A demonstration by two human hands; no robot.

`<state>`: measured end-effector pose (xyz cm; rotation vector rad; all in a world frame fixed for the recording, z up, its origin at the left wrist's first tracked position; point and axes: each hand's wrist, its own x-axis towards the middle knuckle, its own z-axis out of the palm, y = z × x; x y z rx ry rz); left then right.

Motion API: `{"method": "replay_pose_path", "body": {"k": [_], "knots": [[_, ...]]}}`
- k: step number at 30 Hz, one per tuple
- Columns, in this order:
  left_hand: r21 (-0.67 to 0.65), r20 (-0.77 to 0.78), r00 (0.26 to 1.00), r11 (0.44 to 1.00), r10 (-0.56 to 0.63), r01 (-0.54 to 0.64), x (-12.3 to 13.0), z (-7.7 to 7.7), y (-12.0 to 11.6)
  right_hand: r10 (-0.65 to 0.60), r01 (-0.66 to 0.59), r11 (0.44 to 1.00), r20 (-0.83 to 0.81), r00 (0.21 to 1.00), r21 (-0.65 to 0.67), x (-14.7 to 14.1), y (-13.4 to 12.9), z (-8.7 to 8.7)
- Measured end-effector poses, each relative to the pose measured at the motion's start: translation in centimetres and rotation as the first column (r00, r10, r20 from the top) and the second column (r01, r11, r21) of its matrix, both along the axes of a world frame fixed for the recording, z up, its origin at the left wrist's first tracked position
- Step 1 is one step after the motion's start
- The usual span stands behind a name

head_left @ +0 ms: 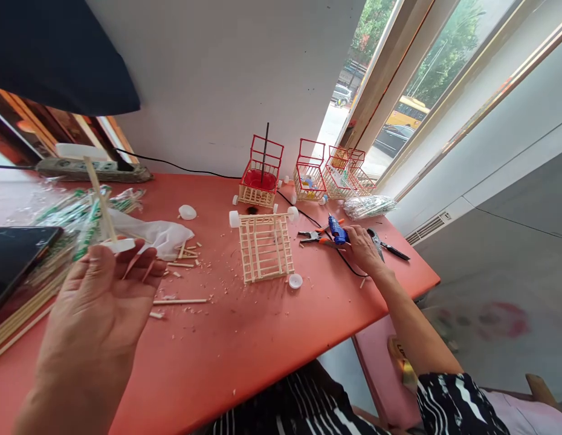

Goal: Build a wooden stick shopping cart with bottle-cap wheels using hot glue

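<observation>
My left hand [100, 284] is raised close to the camera at the left, thumb and fingers pinching a white bottle cap [120, 245]. From that cap rises a wooden stick [100, 196], with another white cap [81, 151] at its top end. On the right, my right hand [363, 249] is closed round a blue glue gun [337, 230] whose nozzle points toward the wall. Between both hands lies a frame of wooden sticks [266, 248], with white caps at its two far corners. A loose white cap [295, 281] rests by its near right corner.
Pliers [315, 236] and a black-bladed tool [394, 251] lie around the glue gun. Small stick carts with red handles [261, 175] stand along the wall and window. Stick scraps, a white plastic bag [156, 235] and a dark tablet [18, 257] occupy the left of the red table [208, 374].
</observation>
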<state>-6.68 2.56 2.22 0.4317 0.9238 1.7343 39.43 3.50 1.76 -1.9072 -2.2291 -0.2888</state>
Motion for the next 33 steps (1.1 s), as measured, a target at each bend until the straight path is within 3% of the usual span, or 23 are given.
{"method": "replay_pose_path", "body": {"k": [5,9,13,16,19,23,26,33], "knots": [[0.080,-0.052,0.999,0.997,-0.002,0.006,1.4,2.0,-1.0,0.067,-0.066,0.996,0.003,0.998,-0.061,1.0,0.3,-0.1],[0.204,-0.148,0.987,0.974,-0.065,0.095,2.2,2.9,-1.6,0.077,-0.078,0.992,-0.018,0.997,-0.100,1.5,-0.5,1.3],[0.151,-0.334,0.930,0.966,-0.151,0.211,2.2,2.1,-1.9,0.099,-0.067,0.986,-0.212,0.972,0.152,-0.5,-2.3,4.5],[0.060,-0.510,0.831,0.954,-0.225,0.294,2.2,1.2,-2.0,0.213,-0.030,0.943,-0.530,0.821,0.331,-4.5,-3.7,5.8],[-0.008,-0.593,0.745,0.928,-0.305,0.373,2.4,0.6,-1.8,0.332,-0.115,0.936,-0.731,0.597,0.332,-9.1,-4.7,5.2],[-0.051,-0.672,0.650,0.898,-0.355,0.437,3.1,0.4,-1.8,0.377,-0.306,0.918,-0.802,0.464,0.254,-13.1,-5.1,3.4],[-0.011,-0.728,0.606,0.889,-0.321,0.457,3.5,0.1,-1.9,0.396,-0.360,0.901,-0.799,0.452,0.242,-13.9,-5.1,2.6],[-0.013,-0.800,0.524,0.882,-0.292,0.472,4.1,-1.2,-1.9,0.375,-0.321,0.918,-0.771,0.515,0.232,-13.0,-4.5,0.6]]}}
